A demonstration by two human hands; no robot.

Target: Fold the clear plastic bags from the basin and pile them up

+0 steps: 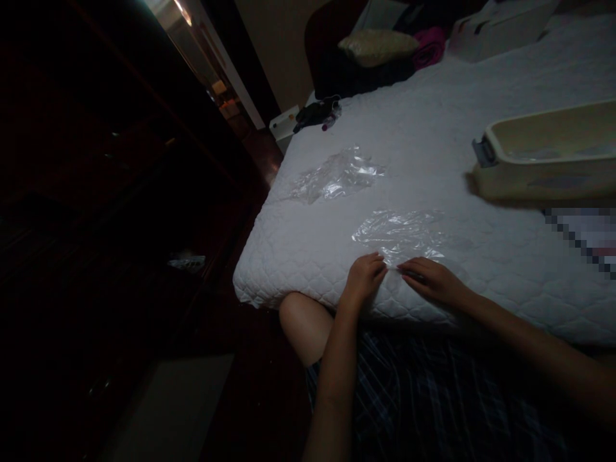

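Note:
Near the front edge of the bed, a clear plastic bag lies crinkled on the white quilted cover. My left hand pinches its near edge, fingers curled together. Just to the right, my right hand closes its fingertips on the same edge, leaving a small gap between the hands. Farther back and to the left, a second clear plastic bag lies crumpled and apart from both hands. Fine detail at the fingertips is too dim to make out.
A cream plastic bin with a grey latch stands on the bed at the right. A white box, a pale pillow-shaped item and a magenta roll are at the back. Dark floor and furniture lie to the left.

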